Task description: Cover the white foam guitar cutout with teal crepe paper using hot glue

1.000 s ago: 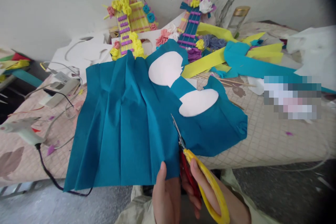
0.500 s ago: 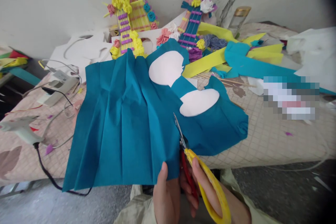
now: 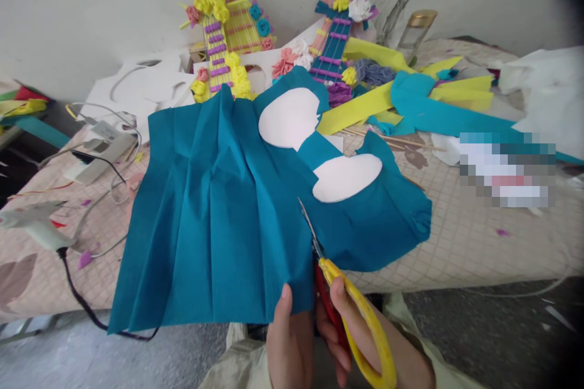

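A large sheet of teal crepe paper [image 3: 196,219] spreads over the table's front edge, creased in long folds. My left hand [image 3: 289,343] pinches its lower right edge, thumb on top and fingers underneath. In my right hand [image 3: 353,328] are scissors [image 3: 358,310] with one yellow and one red handle; their blades lie at the cut in the teal paper, one blade on top. Right of the cut, two white rounded card pieces, an upper one [image 3: 288,118] and a lower one [image 3: 347,178], rest on the teal paper.
Paper-flowered model instruments, one yellow [image 3: 219,48] and one teal [image 3: 332,51], lean at the back. A glue gun [image 3: 34,222] and a power strip [image 3: 98,155] with cords lie left. Yellow strips [image 3: 360,106], a glass jar [image 3: 416,33] and thin sticks are at the right.
The scissors' blades have closed slightly and their tip has edged forward and left. My left hand and the paper have barely moved.
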Demonstrator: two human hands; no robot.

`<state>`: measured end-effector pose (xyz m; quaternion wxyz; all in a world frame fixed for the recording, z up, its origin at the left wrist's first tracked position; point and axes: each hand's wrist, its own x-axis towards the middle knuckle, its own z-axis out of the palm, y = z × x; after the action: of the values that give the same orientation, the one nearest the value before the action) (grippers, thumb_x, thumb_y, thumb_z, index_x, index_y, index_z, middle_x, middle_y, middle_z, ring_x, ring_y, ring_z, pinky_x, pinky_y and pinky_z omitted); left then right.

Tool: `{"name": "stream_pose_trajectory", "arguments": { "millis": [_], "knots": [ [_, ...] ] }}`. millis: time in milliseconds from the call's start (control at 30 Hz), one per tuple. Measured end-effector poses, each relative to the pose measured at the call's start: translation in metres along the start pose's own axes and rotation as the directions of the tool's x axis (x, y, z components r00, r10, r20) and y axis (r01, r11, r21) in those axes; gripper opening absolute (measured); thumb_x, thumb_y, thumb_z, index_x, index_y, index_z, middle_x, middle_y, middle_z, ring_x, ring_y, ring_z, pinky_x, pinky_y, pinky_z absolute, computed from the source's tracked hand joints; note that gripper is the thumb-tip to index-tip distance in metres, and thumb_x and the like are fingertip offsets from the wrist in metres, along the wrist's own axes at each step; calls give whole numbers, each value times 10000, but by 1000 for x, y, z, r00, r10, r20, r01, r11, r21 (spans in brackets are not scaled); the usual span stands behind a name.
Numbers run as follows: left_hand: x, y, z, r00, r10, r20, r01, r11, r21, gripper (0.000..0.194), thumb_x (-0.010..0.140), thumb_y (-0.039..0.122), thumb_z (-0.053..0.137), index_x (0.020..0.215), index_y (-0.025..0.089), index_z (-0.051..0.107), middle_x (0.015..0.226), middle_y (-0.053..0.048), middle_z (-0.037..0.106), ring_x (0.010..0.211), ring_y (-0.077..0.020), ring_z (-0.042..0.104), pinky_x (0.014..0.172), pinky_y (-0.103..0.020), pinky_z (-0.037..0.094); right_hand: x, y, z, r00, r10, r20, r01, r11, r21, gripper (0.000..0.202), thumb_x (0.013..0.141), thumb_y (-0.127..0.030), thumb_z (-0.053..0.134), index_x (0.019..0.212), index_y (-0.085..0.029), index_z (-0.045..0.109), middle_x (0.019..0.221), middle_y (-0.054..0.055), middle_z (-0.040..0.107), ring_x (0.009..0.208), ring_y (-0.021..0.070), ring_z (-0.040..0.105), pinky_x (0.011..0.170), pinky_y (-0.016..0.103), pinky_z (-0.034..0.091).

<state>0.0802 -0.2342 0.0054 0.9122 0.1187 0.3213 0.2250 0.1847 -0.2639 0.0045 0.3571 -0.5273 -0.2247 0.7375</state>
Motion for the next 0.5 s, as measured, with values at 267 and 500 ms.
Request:
{"name": "stream_pose_trajectory", "arguments": {
  "millis": [267,500],
  "knots": [
    [-1,1,-3,1000,-10,1,10,1000,15,692,714,665,405,1155,144,521,590,-70,607,531,-254,621,396,-300,448,0,-6,4,999,53,8,-54,996,70,678,662,-819,214,556,-185,429,334,-66,331,257,54,360,296,164,386],
    [8,-13,-12,988,95,-118,-97,995,-14,719,707,679,394,1109,98,527,551,-60,587,555,-247,627,441,-296,463,-3,-22,16,996,78,-34,-72,985,158,686,530,-867,321,652,-195,381,388,-97,369,251,44,381,271,149,371]
  ]
}}
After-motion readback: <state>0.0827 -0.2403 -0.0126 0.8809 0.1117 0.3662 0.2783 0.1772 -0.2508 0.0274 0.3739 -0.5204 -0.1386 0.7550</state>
